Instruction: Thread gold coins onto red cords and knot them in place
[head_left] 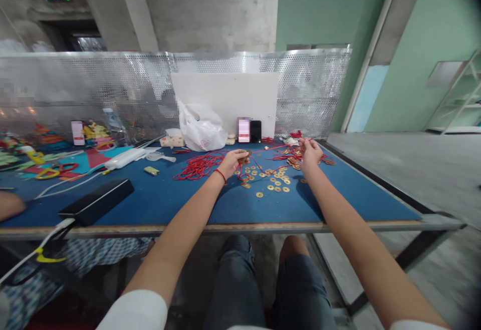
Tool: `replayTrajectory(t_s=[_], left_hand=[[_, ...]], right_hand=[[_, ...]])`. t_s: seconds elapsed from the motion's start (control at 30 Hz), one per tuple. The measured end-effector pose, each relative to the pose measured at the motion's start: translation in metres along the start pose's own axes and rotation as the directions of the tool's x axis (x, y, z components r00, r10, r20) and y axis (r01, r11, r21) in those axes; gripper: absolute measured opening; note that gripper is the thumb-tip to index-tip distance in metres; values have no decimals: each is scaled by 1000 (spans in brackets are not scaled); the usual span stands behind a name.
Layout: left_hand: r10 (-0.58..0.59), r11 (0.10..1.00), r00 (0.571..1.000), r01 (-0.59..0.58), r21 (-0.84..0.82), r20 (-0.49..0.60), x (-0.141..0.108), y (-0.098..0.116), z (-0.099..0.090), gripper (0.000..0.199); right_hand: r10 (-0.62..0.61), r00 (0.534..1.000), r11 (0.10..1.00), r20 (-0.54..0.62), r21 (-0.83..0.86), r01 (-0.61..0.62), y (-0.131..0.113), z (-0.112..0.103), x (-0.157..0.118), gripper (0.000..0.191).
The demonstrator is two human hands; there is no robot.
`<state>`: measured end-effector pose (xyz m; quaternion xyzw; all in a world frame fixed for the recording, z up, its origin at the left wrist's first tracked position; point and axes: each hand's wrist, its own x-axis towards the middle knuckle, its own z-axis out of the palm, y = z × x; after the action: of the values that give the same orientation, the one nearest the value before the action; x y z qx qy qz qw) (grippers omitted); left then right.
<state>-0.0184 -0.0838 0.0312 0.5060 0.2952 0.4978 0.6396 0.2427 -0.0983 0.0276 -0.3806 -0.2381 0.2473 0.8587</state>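
My left hand [235, 162], with a red string round its wrist, is closed on several round coins [244, 158] above the blue tabletop [233, 207]. A red cord [276, 147] stretches from there to my right hand [308, 150], whose fingers pinch it. Loose brass-coloured coins with centre holes [277, 183] are scattered between and below the hands. A tangled pile of red cords [199, 166] lies left of my left hand. More red cords with coins [291, 157] lie beside my right hand.
Behind the hands stand a white plastic bag [203, 127], a lit phone [244, 130] and a dark phone [256, 131]. At left are a black box [96, 201], a white power strip [124, 158], scissors [48, 173] and another person's arm [10, 206]. A perforated metal screen [311, 94] backs the table.
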Motion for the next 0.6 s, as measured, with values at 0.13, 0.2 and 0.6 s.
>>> replayTrajectory(t_s=[0.13, 0.2, 0.6], left_hand=[[-18, 1000, 1000, 18, -6, -17, 1, 0, -1, 16], [-25, 1000, 999, 26, 12, -24, 0, -1, -1, 15], [-26, 998, 993, 19, 64, 117, 1, -11, 1, 18]], right_hand=[[25, 996, 998, -81, -57, -30, 1, -5, 7, 16], [26, 994, 989, -104, -141, -40, 2, -6, 10, 19], [-84, 497, 483, 864, -401, 778, 2, 17, -64, 19]])
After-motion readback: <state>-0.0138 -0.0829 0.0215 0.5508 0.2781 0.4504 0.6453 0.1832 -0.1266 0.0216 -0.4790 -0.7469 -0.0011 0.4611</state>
